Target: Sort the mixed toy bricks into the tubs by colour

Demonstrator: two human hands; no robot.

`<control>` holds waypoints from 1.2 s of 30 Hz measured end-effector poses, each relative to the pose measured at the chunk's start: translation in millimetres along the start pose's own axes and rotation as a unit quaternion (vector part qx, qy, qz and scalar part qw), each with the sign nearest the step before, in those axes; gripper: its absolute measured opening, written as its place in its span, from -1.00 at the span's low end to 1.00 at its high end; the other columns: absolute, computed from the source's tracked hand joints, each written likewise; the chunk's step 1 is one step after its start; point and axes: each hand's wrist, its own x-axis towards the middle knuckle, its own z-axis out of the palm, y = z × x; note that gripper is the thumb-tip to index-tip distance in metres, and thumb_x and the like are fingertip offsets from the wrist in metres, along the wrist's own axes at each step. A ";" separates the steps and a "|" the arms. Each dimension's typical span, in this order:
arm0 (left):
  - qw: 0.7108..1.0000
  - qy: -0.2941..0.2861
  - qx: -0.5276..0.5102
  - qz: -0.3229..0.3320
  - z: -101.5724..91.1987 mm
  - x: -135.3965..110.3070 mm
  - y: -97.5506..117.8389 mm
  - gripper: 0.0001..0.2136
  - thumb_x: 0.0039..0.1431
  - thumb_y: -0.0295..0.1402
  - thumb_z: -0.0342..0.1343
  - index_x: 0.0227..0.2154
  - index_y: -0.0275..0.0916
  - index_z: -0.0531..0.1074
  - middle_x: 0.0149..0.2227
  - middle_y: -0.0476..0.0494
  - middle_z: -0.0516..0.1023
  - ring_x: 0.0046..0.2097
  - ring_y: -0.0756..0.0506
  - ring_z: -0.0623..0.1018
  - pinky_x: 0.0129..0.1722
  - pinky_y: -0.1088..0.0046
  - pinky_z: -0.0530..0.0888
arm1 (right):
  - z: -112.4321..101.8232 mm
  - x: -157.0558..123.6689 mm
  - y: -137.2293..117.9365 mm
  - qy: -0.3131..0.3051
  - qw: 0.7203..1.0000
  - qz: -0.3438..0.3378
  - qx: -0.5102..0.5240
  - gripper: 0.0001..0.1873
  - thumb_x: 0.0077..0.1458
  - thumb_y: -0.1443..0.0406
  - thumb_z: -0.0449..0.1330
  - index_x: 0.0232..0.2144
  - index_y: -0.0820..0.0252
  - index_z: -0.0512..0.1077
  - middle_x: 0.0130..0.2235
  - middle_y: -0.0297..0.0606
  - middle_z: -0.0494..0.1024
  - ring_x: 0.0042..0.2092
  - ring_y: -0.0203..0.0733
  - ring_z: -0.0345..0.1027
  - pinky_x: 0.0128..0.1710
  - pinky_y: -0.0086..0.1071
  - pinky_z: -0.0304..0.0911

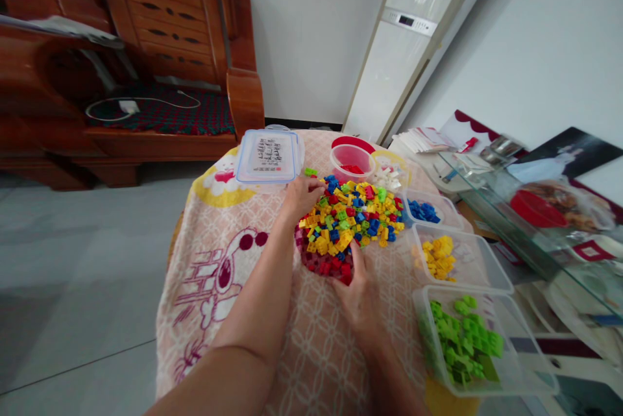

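Observation:
A mixed heap of toy building bricks (pixel 360 211), mostly yellow with red, blue and green, lies on the cloth-covered table. My left hand (pixel 302 196) reaches the heap's left edge, fingers bent and drawn together; whatever is between the fingertips is hidden. Close to the heap's near side is my right hand (pixel 361 289), its thumb and forefinger apart beside several red bricks (pixel 333 267). These lie on a dark red, patterned surface whose kind I cannot make out. A few light green bricks (pixel 310 172) sit just beyond my left fingers.
Clear boxes on the right hold blue bricks (pixel 422 211), yellow bricks (pixel 439 258) and green bricks (pixel 464 338). A round tub (pixel 351 155) has red bricks; white bricks (pixel 388 177) lie beside it. A blue-rimmed lid (pixel 267 176) is at back left. A glass shelf (pixel 535 228) borders the right.

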 end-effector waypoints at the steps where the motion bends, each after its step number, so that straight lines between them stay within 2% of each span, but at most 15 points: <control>1: 1.000 -0.002 0.001 0.000 0.0 0.0 0.0 -0.74 0.09 -0.33 0.08 -0.31 -0.25 0.68 -0.52 -0.03 0.57 -0.39 -0.07 0.54 -0.37 0.50 0.40 | 3.6 6.3 0.0 0.015 1.000 -0.004 -0.003 -0.15 0.03 0.30 0.35 0.36 0.12 0.22 0.08 -0.05 0.51 0.08 0.07 0.43 0.04 -0.11 0.42; 4: 1.000 -0.006 -0.001 -0.003 0.7 -0.2 -0.1 -0.73 0.10 -0.32 0.08 -0.30 -0.26 0.69 -0.51 -0.04 0.58 -0.40 -0.06 0.54 -0.37 0.50 0.40 | 10.3 24.1 -0.4 0.041 0.999 -0.007 -0.022 -0.32 0.09 0.27 0.32 0.26 0.18 0.35 0.01 -0.02 0.55 0.02 0.07 0.45 -0.01 -0.13 0.40; 7: 1.000 -0.008 -0.008 -0.006 1.6 -0.3 -1.0 -0.72 0.11 -0.30 0.09 -0.28 -0.26 0.69 -0.48 -0.04 0.59 -0.40 -0.06 0.54 -0.37 0.50 0.41 | 11.3 39.4 -0.9 0.043 0.998 -0.002 -0.043 -0.52 0.13 0.26 0.29 0.10 0.21 0.47 -0.07 -0.02 0.59 -0.06 0.05 0.47 -0.07 -0.17 0.38; 10: 1.000 -0.006 -0.010 -0.008 1.6 -0.4 -1.9 -0.72 0.10 -0.31 0.09 -0.28 -0.26 0.69 -0.51 -0.03 0.57 -0.40 -0.06 0.54 -0.37 0.50 0.41 | 8.4 55.3 -0.7 0.050 0.998 -0.014 -0.045 -0.63 0.13 0.26 0.28 0.00 0.22 0.53 -0.13 -0.03 0.61 -0.11 0.03 0.48 -0.08 -0.19 0.37; 20: 0.999 -0.009 0.023 -0.031 -1.0 -1.9 3.7 -0.72 0.12 -0.33 0.10 -0.24 -0.23 0.70 -0.52 -0.01 0.59 -0.39 -0.06 0.55 -0.31 0.48 0.43 | -11.2 123.6 4.8 0.084 0.996 -0.032 -0.016 -0.58 0.05 0.22 0.33 -0.02 0.24 0.57 -0.08 0.00 0.66 -0.05 0.05 0.52 0.03 -0.14 0.37; 28: 0.998 -0.015 0.041 -0.036 -2.9 -3.1 8.5 -0.73 0.13 -0.34 0.10 -0.25 -0.25 0.70 -0.55 0.00 0.56 -0.42 -0.05 0.54 -0.28 0.47 0.44 | -11.0 166.4 -3.2 0.076 0.996 -0.040 -0.005 -0.57 0.00 0.20 0.33 -0.06 0.24 0.58 -0.07 0.00 0.66 -0.07 0.07 0.51 0.05 -0.10 0.37; 32: 0.999 -0.008 0.032 -0.034 -1.7 -1.9 4.4 -0.73 0.12 -0.34 0.09 -0.26 -0.25 0.69 -0.55 -0.01 0.56 -0.42 -0.06 0.54 -0.31 0.47 0.43 | -23.0 169.5 -11.6 0.086 0.995 -0.037 -0.026 -0.57 0.05 0.22 0.28 -0.02 0.28 0.57 -0.12 0.00 0.64 -0.22 -0.02 0.49 -0.01 -0.11 0.38; 34: 0.999 -0.002 0.022 -0.037 -1.0 -1.7 1.9 -0.73 0.12 -0.33 0.09 -0.26 -0.26 0.69 -0.55 -0.02 0.56 -0.42 -0.06 0.54 -0.33 0.47 0.43 | -30.4 158.0 -15.1 0.095 0.994 -0.039 -0.029 -0.59 0.12 0.23 0.22 -0.01 0.27 0.56 -0.14 -0.02 0.62 -0.33 -0.11 0.44 -0.08 -0.15 0.39; 36: 0.999 0.004 0.011 -0.037 -0.4 -2.2 0.2 -0.73 0.12 -0.32 0.09 -0.26 -0.26 0.69 -0.54 -0.02 0.56 -0.41 -0.06 0.54 -0.34 0.48 0.43 | -35.3 137.2 -19.3 0.096 0.993 -0.061 -0.018 -0.62 0.18 0.23 0.18 -0.01 0.24 0.56 -0.15 -0.06 0.61 -0.34 -0.15 0.42 -0.13 -0.20 0.40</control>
